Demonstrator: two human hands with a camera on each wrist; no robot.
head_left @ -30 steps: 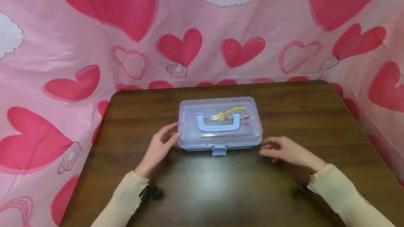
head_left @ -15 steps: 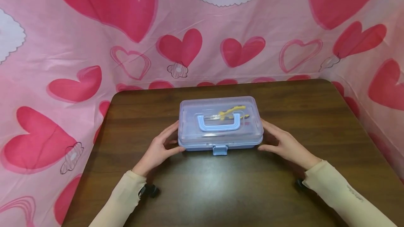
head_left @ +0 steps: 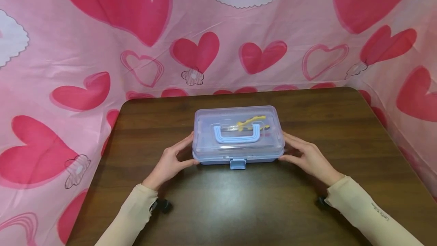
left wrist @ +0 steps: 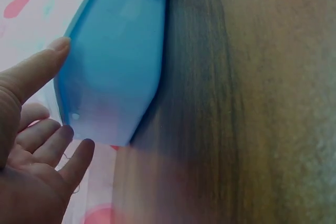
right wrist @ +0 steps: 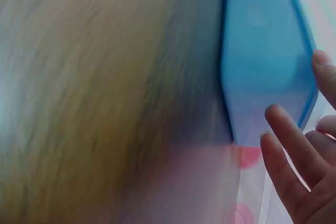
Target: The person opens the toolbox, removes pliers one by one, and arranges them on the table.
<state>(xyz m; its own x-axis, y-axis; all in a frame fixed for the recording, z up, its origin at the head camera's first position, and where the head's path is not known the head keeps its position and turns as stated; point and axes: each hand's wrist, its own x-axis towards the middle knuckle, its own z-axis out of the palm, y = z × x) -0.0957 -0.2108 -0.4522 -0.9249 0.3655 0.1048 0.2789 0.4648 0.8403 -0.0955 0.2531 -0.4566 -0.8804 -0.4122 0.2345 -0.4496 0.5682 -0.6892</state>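
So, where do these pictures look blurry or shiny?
Head view: fairly sharp, with a pale glare patch on the table in front of the box; left wrist view: hazy, wood grain soft, upper left washed out; right wrist view: tabletop heavily smeared, perhaps from motion, while the right hand looks clearer and the upper right is nearly white.

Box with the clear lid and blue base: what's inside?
Through the translucent plastic lid, a yellow-and-dark tool with a shiny end shows, partly crossed by the light-blue U-shaped plastic handle. Anything lower, behind the blue plastic base wall, is covered and can't be made out.
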